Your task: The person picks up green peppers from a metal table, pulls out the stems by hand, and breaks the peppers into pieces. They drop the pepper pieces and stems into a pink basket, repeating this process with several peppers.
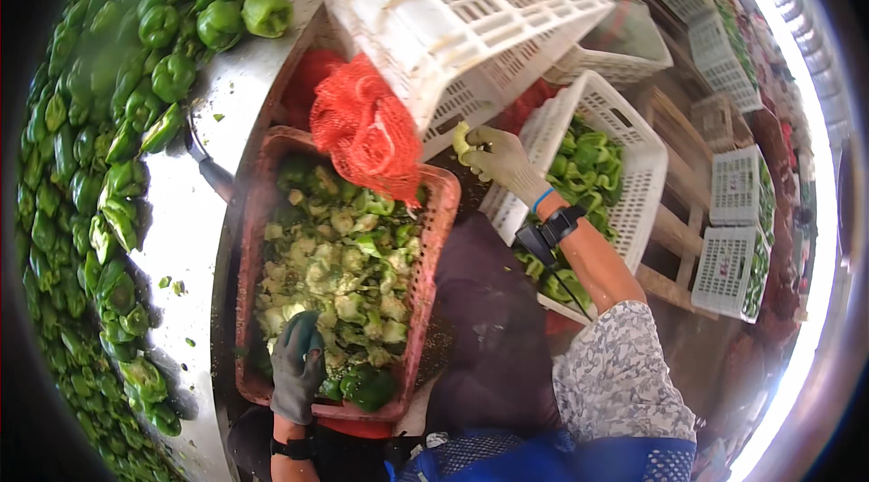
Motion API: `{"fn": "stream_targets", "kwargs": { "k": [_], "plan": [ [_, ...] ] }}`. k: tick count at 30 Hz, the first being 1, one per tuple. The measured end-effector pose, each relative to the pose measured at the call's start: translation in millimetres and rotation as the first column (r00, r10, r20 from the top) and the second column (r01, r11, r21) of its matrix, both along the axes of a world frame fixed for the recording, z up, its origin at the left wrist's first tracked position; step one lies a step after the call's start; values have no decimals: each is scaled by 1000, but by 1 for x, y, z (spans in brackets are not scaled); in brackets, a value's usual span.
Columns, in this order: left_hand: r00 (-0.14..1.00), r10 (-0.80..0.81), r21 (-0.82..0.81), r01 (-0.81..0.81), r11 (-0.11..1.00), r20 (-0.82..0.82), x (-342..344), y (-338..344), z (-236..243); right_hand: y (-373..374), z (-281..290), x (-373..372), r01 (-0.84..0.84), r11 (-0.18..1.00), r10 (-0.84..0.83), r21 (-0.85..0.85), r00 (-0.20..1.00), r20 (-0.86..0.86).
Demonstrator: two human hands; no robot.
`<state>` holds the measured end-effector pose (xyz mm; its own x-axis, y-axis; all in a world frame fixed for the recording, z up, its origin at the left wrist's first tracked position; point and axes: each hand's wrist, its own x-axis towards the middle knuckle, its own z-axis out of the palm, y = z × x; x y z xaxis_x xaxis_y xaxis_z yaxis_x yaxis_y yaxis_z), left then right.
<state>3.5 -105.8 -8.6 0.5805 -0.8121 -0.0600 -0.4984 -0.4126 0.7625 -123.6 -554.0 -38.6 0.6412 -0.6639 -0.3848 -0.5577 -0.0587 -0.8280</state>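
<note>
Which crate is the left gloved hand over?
The pink crate filled with pale pepper scraps. Its colour sets it apart from the white crate of green pepper pieces to its right.

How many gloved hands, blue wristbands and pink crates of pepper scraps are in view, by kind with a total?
Gloved hands: 2 (left hand, right hand)
Blue wristband: 1
Pink crate of pepper scraps: 1
Total: 4
</note>
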Motion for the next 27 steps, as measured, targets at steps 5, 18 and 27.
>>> {"fn": "stream_targets", "kwargs": {
  "k": [5, 18, 27],
  "plan": [
    [991, 124, 96, -127, 987, 41, -13, 34, 13, -25, -14, -86, 256, 755, -125, -604, 960, 251],
    [985, 150, -66, -145, 987, 80, 4, 48, 3, 98, 156, 27, -289, 957, 276, 34, 939, 204],
    [981, 40, -199, -1, 980, 191, 9, 59, 27, 204, 164, 260, -502, 414, 712, -760, 698, -73]
  ]
}}
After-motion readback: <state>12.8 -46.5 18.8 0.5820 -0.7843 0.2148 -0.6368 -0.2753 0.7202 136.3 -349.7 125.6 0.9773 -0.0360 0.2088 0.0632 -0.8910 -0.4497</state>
